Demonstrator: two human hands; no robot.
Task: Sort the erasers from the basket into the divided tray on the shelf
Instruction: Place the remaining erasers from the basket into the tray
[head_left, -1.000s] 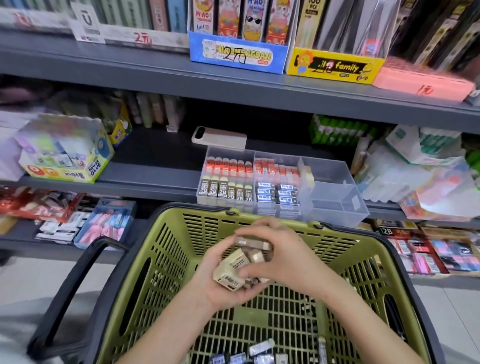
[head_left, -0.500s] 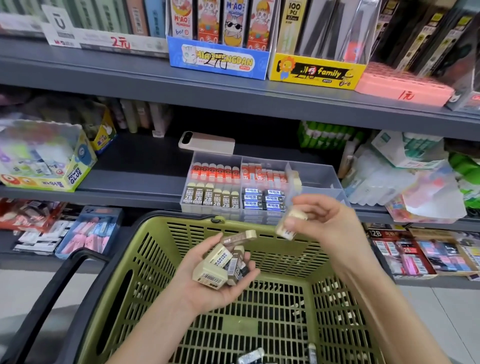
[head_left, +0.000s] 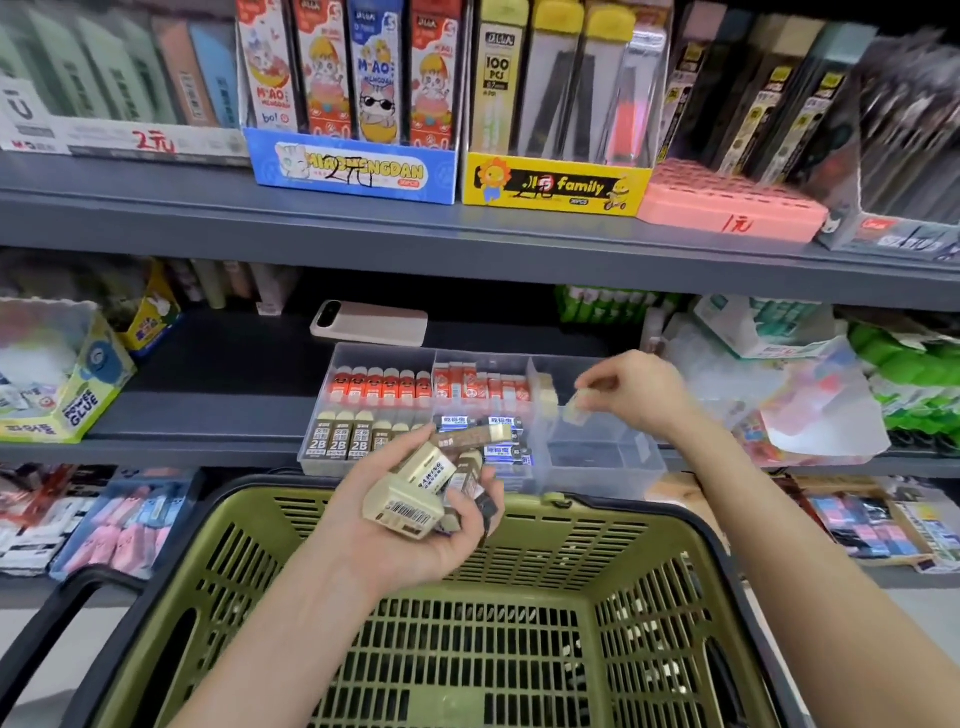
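Left hand (head_left: 410, 545) is cupped palm-up above the green basket (head_left: 234, 571), fingers curled round a pile of erasers (head_left: 405, 506). Right hand (head_left: 634, 392) pinches one cream eraser (head_left: 575, 409) over the right-hand compartments of the clear divided tray (head_left: 597, 473) on the shelf (head_left: 208, 410). The other compartments hold rowed erasers.

Two bare forearms show in the lower half of the frame, bare to its bottom edge; the left hand (head_left: 415, 540) and right hand (head_left: 634, 395) are bare too.
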